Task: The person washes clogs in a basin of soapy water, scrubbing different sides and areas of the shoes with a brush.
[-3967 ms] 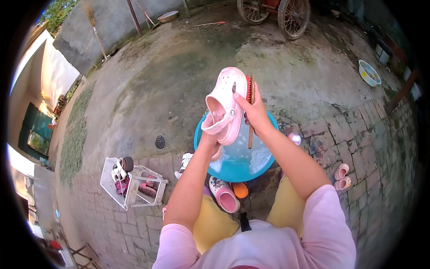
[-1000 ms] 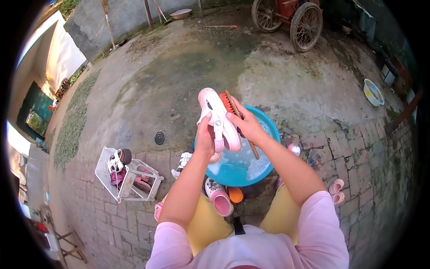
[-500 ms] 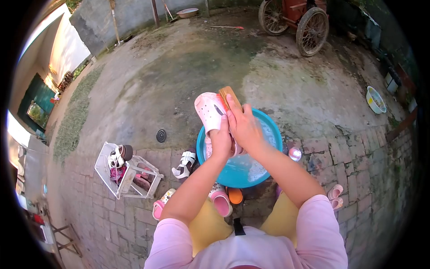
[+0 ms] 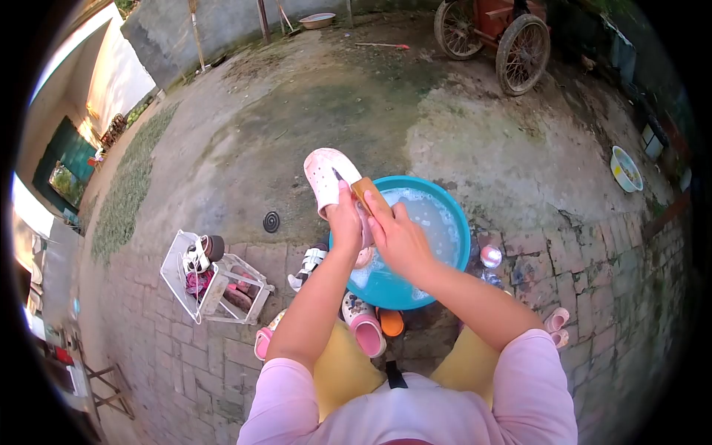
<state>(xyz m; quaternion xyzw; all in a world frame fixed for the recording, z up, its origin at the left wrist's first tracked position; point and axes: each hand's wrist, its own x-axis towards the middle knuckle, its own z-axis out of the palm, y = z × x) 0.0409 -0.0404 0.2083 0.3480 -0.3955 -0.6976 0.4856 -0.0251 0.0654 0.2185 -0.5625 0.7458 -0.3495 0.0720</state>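
Observation:
A pale pink clog (image 4: 325, 172) is held by my left hand (image 4: 345, 222), its toe pointing away from me and to the left. My right hand (image 4: 399, 239) grips a wooden brush (image 4: 369, 199), its back facing up and its head against the clog's right side. The bristles are hidden beneath the wood. Both hands are over the left part of a turquoise basin (image 4: 461, 256) of foamy water. Part of another pink shoe (image 4: 363, 257) shows at the basin's left edge, below my left hand.
A white rack (image 4: 216, 300) with shoes stands at the left. White sandals (image 4: 308, 265), a clog with a pink lining (image 4: 365, 330) and an orange item (image 4: 391, 322) lie near the basin. Small pink shoes (image 4: 556, 320) are on the bricks at right. A cart (image 4: 493, 30) stands behind.
The clog and both hands have moved left. The brush has turned from edge-on to back-up and slid down from the toe toward the middle of the clog's side. More of the basin's water shows.

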